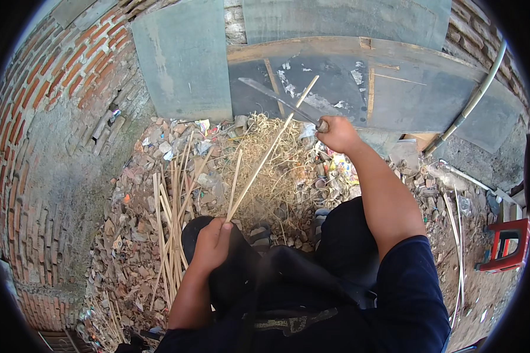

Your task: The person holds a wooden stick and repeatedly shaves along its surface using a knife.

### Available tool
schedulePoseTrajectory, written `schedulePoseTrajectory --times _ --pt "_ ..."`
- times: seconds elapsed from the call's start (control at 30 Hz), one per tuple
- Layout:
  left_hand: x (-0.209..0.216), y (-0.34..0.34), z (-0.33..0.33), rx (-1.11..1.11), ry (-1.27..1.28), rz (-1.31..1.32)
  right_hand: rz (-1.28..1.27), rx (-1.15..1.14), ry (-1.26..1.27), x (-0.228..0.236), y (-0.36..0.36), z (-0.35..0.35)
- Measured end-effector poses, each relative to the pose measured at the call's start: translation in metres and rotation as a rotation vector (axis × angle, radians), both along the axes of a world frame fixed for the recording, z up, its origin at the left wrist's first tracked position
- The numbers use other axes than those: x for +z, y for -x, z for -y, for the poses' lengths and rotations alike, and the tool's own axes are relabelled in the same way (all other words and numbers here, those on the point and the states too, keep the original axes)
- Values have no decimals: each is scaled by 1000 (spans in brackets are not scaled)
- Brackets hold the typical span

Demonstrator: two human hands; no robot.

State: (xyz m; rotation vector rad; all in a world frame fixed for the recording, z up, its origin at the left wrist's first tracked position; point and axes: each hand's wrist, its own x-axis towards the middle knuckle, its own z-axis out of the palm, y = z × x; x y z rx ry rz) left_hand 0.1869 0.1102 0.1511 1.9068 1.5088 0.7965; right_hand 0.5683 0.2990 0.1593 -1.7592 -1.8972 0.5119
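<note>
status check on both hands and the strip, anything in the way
Left hand gripping pale strip. Right hand holding long knife. Knife crosses strip in view, contact unclear. Shavings below, no obstruction seen.

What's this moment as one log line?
left hand: grips bamboo-like strip | right hand: holds long knife, crossing strip in view | ahead: pale shavings pile

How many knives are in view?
1: the long knife, gripped in the right hand near the picture's upper middle. Others could be hidden in the rubble.
</note>
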Motion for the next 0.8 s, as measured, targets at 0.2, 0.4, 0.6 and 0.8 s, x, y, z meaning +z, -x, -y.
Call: schedulePoseTrajectory --times 0.2,0.4,0.6,0.8 --pt "11 -5 0 20 61 20 338 324 -26 37 38 26" --pt "2 2 3 -1 18 48 15 -68 -26 5 -13 0" --pt "0 7 1 -6 88 92 370 302 -51 45 32 27" --pt "9 16 24 -5 176 138 70 -112 -62 11 -18 2"
